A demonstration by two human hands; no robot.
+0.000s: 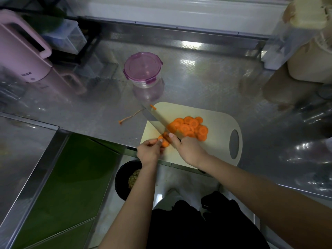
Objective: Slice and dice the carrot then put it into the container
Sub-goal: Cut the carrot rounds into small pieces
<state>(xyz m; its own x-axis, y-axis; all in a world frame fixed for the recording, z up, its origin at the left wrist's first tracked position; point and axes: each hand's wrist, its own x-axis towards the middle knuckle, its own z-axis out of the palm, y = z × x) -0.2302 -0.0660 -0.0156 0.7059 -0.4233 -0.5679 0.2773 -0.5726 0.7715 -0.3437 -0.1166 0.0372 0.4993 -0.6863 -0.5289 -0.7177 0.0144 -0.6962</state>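
Carrot piece (165, 143) pinched by left hand (148, 152); right hand (188, 150) grips knife (154, 119), blade against it.

Position: the head camera is worn above the near edge of the steel counter (206, 83).
Direction: it is aimed forward and steeply down, with the cutting board (219, 123) centred.
Nearness: the board is seen within arm's reach.
Views: one.

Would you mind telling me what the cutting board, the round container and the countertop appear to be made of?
Cutting board: likely matte plastic, uniform cream, moulded handle hole. Container: clear glass or plastic, see-through wall; purple plastic clip lid. Countertop: stainless steel, shiny, reflective.
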